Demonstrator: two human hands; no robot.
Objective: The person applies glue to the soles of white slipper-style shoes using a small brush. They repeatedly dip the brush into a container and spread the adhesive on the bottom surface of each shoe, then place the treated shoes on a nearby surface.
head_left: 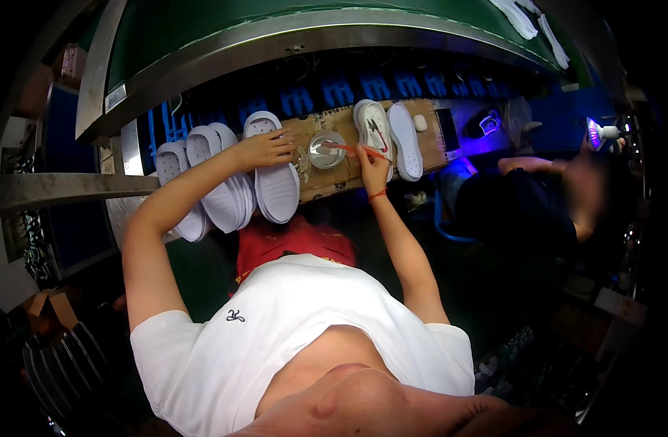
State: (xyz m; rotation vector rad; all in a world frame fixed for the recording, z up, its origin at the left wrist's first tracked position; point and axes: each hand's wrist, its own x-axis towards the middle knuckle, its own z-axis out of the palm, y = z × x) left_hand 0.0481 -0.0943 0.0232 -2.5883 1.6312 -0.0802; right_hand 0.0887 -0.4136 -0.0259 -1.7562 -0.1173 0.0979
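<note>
Your left hand (267,148) rests with fingers spread on the top of a white sole (275,175), the nearest of a row of overlapping soles (202,182) lying on the bench (326,182). Your right hand (372,162) grips a thin orange brush (348,148), its tip reaching into a small metal bowl (325,149) on the cardboard sheet (428,120) covering the bench. Just beside that hand lie two more soles (388,135), one showing its inner side, the other its white bottom. A green conveyor belt (312,18) curves beyond the bench. To your right, another person (545,197) sits near a violet lamp (598,132).
</note>
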